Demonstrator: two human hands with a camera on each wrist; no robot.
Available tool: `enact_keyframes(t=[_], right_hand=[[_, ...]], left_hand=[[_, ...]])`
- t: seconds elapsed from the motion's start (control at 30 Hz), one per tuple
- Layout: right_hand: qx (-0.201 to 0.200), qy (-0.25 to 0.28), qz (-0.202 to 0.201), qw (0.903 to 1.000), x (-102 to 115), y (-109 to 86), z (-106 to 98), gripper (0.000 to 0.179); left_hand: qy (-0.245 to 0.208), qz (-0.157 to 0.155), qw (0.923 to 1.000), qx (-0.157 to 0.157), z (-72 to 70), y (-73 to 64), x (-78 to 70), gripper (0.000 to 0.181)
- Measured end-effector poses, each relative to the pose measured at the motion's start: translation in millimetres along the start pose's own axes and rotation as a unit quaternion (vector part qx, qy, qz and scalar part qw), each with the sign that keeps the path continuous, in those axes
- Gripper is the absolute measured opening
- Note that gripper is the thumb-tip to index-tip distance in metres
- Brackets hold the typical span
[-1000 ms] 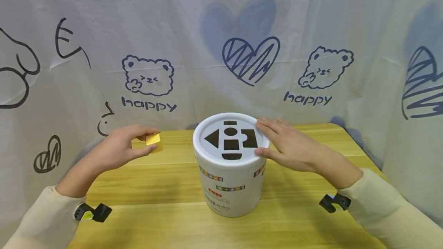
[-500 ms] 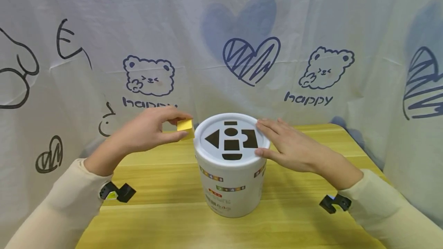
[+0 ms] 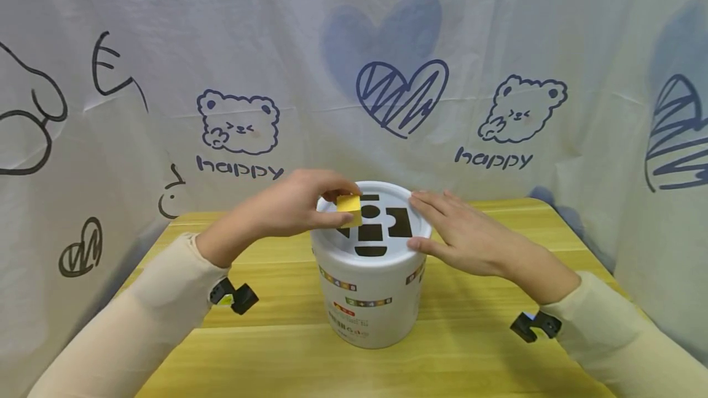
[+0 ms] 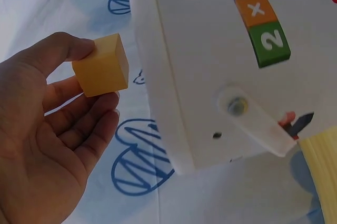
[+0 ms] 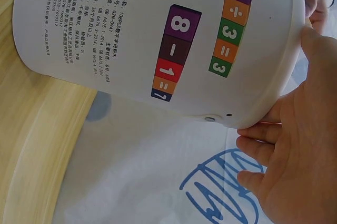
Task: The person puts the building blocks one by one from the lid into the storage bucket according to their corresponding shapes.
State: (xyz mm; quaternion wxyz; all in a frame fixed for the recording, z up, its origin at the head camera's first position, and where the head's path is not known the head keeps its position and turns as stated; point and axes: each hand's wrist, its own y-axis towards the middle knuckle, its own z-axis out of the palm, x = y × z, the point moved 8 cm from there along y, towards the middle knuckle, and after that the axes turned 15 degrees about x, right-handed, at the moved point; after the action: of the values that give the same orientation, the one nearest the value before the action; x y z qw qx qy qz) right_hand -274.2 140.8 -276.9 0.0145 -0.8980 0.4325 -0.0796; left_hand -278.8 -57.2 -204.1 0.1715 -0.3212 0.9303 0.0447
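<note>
My left hand (image 3: 295, 204) pinches a small yellow cube (image 3: 349, 204) between thumb and fingers, just above the left part of the bucket's lid. The left wrist view shows the cube (image 4: 102, 66) with its flat faces plain. Below it stands a white bucket (image 3: 372, 300), upright, its lid (image 3: 337, 244) cut with dark shaped holes. The triangular hole is partly hidden by the cube and thumb. My right hand (image 3: 470, 235) rests on the right rim of the lid with fairly straight fingers; in the right wrist view the fingers (image 5: 258, 142) lie along the lid's edge.
The bucket stands on a yellow wood-grain table (image 3: 265, 349). A pale cloth (image 3: 310, 29) printed with hearts and bears hangs behind and at both sides. A white handle (image 4: 258, 124) is hinged to the bucket's side.
My left hand has carried the yellow cube rightward from beside the bucket to over its lid. The right hand and the bucket have stayed in place.
</note>
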Motion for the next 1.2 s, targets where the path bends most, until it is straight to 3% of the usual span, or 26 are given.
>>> enact_keyframes(t=[0.27,0.53,0.97,1.2], right_hand=[[0.003,0.003,0.003,1.0000,0,-0.3,0,0.083],[0.001,0.004,0.003,1.0000,0,-0.3,0,0.083],[0.001,0.006,0.000,1.0000,1,-1.0,0,0.082],[0.004,0.009,0.003,0.9999,0,0.1,0,0.083]], left_hand=[[-0.011,0.002,0.9995,0.030,12.3,21.5,-6.2,0.038],[0.019,0.015,0.9988,0.042,24.6,31.0,-10.0,0.032],[0.038,0.008,0.9979,0.051,37.2,31.8,-7.4,0.032],[0.027,0.010,0.9992,0.028,35.2,21.8,-2.4,0.036]])
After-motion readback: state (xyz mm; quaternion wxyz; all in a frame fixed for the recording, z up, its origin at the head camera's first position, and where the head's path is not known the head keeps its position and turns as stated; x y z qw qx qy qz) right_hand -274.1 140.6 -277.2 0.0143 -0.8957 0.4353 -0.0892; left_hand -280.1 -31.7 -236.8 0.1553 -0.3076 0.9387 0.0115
